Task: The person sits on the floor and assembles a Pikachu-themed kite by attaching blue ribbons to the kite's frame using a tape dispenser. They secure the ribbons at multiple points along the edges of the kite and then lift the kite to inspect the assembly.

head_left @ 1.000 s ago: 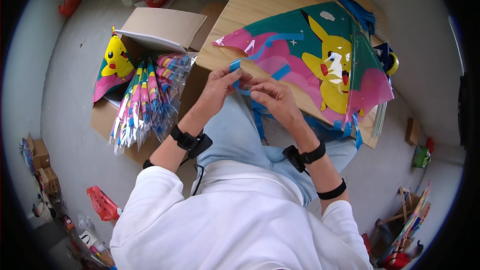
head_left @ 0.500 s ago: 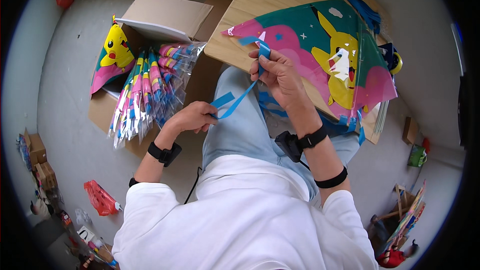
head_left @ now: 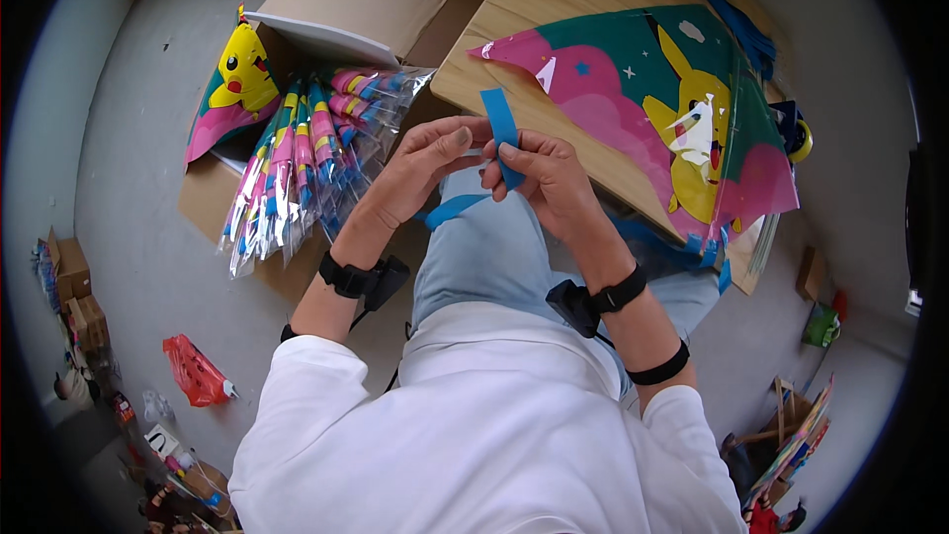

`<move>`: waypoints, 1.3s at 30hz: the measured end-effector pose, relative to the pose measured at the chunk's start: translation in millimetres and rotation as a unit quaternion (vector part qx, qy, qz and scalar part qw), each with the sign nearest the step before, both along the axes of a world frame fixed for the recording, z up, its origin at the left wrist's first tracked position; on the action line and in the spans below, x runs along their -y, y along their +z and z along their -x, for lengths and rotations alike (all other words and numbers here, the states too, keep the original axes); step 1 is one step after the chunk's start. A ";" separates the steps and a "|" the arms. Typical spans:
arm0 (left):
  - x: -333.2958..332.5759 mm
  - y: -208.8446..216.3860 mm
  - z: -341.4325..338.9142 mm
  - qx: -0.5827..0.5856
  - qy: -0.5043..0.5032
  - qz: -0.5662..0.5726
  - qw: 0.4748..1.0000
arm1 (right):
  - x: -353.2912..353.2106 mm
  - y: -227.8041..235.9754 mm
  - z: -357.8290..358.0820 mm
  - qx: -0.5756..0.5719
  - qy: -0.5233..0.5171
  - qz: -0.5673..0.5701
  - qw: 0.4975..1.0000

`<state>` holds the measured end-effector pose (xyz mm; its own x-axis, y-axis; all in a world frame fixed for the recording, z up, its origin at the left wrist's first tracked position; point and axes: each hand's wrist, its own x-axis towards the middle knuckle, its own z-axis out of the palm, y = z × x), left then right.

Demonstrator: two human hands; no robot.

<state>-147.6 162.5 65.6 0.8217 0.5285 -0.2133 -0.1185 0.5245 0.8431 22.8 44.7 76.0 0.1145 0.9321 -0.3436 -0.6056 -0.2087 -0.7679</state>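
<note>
My right hand [head_left: 542,178] pinches a flat blue ribbon [head_left: 500,119] between thumb and fingers, over my lap. One short end of the ribbon stands up above the grip, while a longer tail hangs toward my left knee. Close against it on the left is my left hand [head_left: 427,160], its fingers stretched toward the ribbon and its thumb apart; the fingertips partly pass behind the strip. On the wooden table [head_left: 494,25] to the right lies a green and pink plastic kite [head_left: 618,124] printed with a yellow cartoon figure.
At left stands an open cardboard box [head_left: 361,10] with several rolled kites in clear bags [head_left: 306,158]. Another cartoon-printed piece [head_left: 233,89] leans at its side. More blue ribbon [head_left: 732,15] lies at the table's far edge. A red plastic bag [head_left: 198,371] rests on the floor.
My left hand has let go of the ribbon's tail and moved up and right beside my right hand. My right hand has come slightly lower, and the ribbon's end now points up.
</note>
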 end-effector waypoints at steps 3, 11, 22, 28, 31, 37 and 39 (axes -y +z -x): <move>0.9 -7.8 -7.2 0.027 -0.005 0.063 0.998 | 3.7 3.5 0.8 -0.022 0.027 0.003 0.999; 6.7 -7.6 -10.9 0.027 0.039 0.036 0.998 | 11.0 -7.4 11.0 0.094 -0.008 0.034 0.995; 6.8 21.1 -2.5 -0.117 0.178 -0.778 0.591 | 19.3 17.9 -1.6 0.230 -0.086 0.014 0.969; 3.8 20.1 -4.0 -0.123 0.199 -0.724 0.648 | 15.8 9.0 -6.7 0.400 -0.073 0.017 0.913; 0.2 18.9 -3.0 -0.131 0.198 -0.655 0.718 | 11.8 -32.9 -40.1 0.753 -0.080 0.025 0.653; -3.9 -0.1 -0.3 -0.169 0.144 -0.424 0.878 | 64.0 -84.2 -80.8 0.857 0.035 0.124 0.500; -3.4 -9.8 -1.5 -0.179 0.118 -0.367 0.905 | 82.0 -81.5 -78.5 0.853 0.042 0.123 0.505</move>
